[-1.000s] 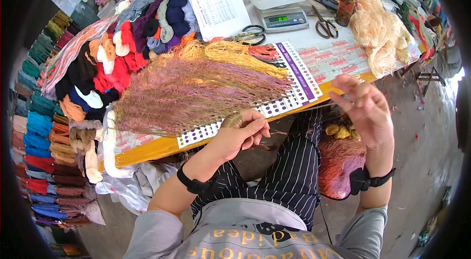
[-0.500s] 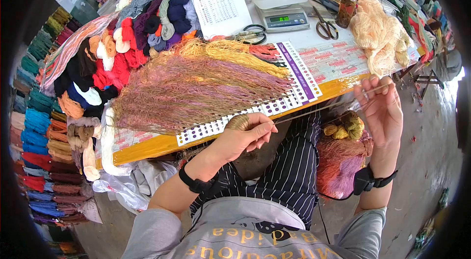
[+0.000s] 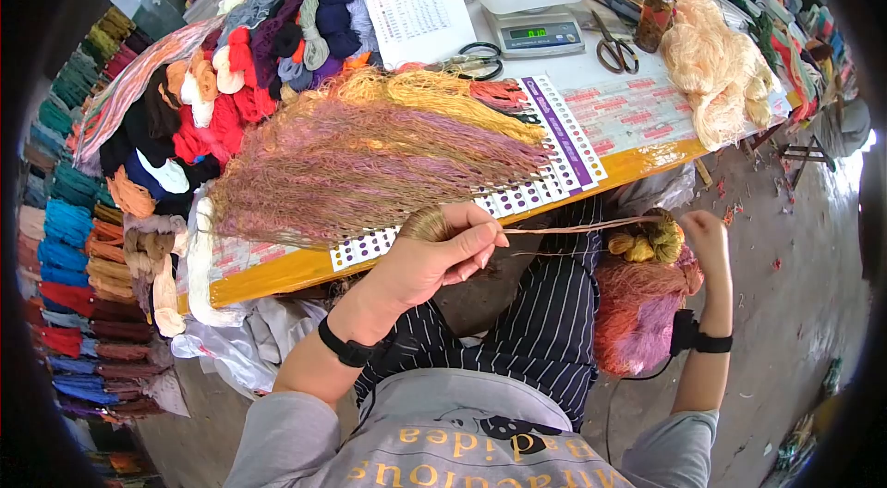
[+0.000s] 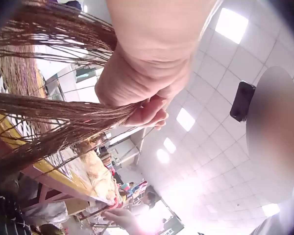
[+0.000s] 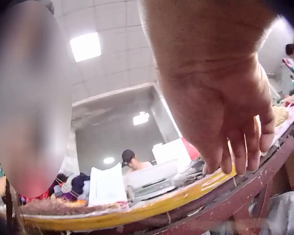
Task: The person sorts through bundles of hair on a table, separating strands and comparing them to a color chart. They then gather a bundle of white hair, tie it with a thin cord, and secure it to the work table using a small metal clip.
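At the near edge of the counter [image 3: 647, 164], the left hand [image 3: 416, 264] curls its fingers round brown yarn [image 3: 427, 225]. A pale strand [image 3: 573, 227] runs toward the right hand [image 3: 708, 243]; whether those fingers pinch it, I cannot tell. If it slackens, it may tangle with the loose threads [image 3: 370, 160] on the counter, nearer than the scale [image 3: 534, 33].
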The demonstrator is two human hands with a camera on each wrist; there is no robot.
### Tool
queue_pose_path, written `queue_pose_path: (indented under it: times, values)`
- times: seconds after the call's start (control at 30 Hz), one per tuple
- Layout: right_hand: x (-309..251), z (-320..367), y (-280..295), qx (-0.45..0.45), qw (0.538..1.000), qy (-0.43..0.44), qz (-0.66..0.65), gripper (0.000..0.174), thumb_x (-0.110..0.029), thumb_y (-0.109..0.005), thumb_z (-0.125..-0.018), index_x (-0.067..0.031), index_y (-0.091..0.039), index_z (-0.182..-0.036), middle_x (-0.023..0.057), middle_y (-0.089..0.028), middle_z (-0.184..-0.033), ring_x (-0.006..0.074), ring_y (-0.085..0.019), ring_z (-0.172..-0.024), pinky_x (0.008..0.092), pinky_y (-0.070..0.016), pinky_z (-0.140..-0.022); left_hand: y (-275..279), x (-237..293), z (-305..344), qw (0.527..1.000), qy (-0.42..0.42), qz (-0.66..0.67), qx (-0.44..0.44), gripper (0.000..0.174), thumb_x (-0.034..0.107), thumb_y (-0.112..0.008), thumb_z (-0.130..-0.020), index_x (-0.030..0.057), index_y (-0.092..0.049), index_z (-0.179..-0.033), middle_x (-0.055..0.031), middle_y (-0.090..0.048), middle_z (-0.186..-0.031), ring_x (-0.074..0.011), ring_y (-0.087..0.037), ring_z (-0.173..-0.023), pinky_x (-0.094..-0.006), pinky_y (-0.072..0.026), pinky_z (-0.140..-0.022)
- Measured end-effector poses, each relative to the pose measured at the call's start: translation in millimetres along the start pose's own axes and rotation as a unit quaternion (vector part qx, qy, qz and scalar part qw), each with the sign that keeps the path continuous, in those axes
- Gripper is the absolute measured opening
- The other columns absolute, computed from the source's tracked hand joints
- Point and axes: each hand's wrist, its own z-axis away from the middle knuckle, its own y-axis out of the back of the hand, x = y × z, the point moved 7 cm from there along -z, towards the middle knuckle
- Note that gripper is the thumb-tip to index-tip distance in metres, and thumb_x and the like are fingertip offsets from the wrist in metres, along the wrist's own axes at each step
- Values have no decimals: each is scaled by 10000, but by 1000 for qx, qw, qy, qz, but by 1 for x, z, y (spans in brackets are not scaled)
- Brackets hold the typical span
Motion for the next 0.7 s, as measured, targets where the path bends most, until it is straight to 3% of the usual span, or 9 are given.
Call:
queue_pose_path:
  times: [0.07, 0.13, 0.23, 0.3, 0.37, 0.4, 0.47, 0.5, 0.7]
  values:
    - [-40, 19, -15, 80, 973, 104, 188, 194, -120, -589, -837, 17, -618, -972, 70, -647, -909, 158, -601, -791, 289, -474, -706, -8, -2, -1, 999, 18, -40, -5, 198, 194, -568, -909, 0, -602, -918, -6, -532, -685, -46, -439, -533, -163, -341, -461]
    - [-86, 30, -37, 4, 992, 124, -11, 198, -85, -579, -837, 15, -617, -1004, 85, -656, -963, 153, -608, -848, 283, -476, -742, -17, -4, -4, 998, 27, -56, -8, 203, 193, -570, -908, -6, -606, -922, -8, -537, -687, -45, -442, -536, -164, -342, -463]
    - [-171, 66, -78, -221, 934, 77, -271, 302, -1, -510, -859, 14, -533, -1160, 69, -627, -1083, 136, -622, -871, 246, -481, -732, -29, -8, -9, 996, 38, -80, -18, 212, 190, -575, -905, -16, -616, -930, -10, -545, -683, -39, -446, -537, -160, -339, -463]
    - [-213, 93, -101, -359, 860, 94, -349, 314, -21, -512, -883, 20, -500, -1194, 103, -594, -1140, 134, -618, -900, 232, -479, -701, -35, -10, -11, 994, 49, -98, -25, 204, 187, -570, -907, -10, -617, -929, -3, -536, -669, -38, -441, -530, -156, -327, -457]
    - [-233, 107, -115, -398, 843, 106, -347, 226, -48, -527, -892, 16, -561, -1106, 82, -631, -988, 108, -613, -803, 218, -472, -648, -40, -8, -10, 993, 45, -105, -23, 205, 192, -564, -909, -5, -619, -927, 3, -530, -661, -37, -437, -524, -152, -315, -454]
    - [-235, 105, -113, -400, 842, 107, -346, 226, -48, -527, -892, 16, -561, -1106, 82, -631, -988, 108, -613, -803, 218, -472, -648, -39, -5, -9, 994, 33, -103, -15, 206, 196, -562, -910, -2, -618, -924, 5, -528, -658, -36, -437, -525, -154, -313, -453]
    - [-231, 96, -105, -389, 878, 75, -267, 144, -82, -543, -898, 9, -610, -988, 33, -615, -779, 77, -570, -675, 199, -447, -581, -34, -2, -8, 995, 16, -94, -11, 217, 208, -561, -911, 1, -621, -946, 4, -532, -673, -34, -442, -541, -162, -317, -453]
    - [-239, 93, -93, -351, 877, 88, -317, 131, -106, -552, -898, 5, -621, -891, -9, -546, -633, 56, -497, -563, 186, -390, -505, -31, -3, -8, 996, 13, -91, -8, 217, 208, -561, -911, 1, -621, -946, 4, -532, -673, -34, -442, -541, -162, -317, -453]
    - [-263, 75, -23, -211, 826, 113, -511, 204, -191, -514, -926, 6, -558, -901, -7, -447, -546, 58, -359, -428, 189, -280, -417, -26, -26, -15, 993, 8, -104, -49, 268, 196, -525, -929, 14, -605, -1110, -10, -595, -800, -35, -486, -594, -159, -348, -465]
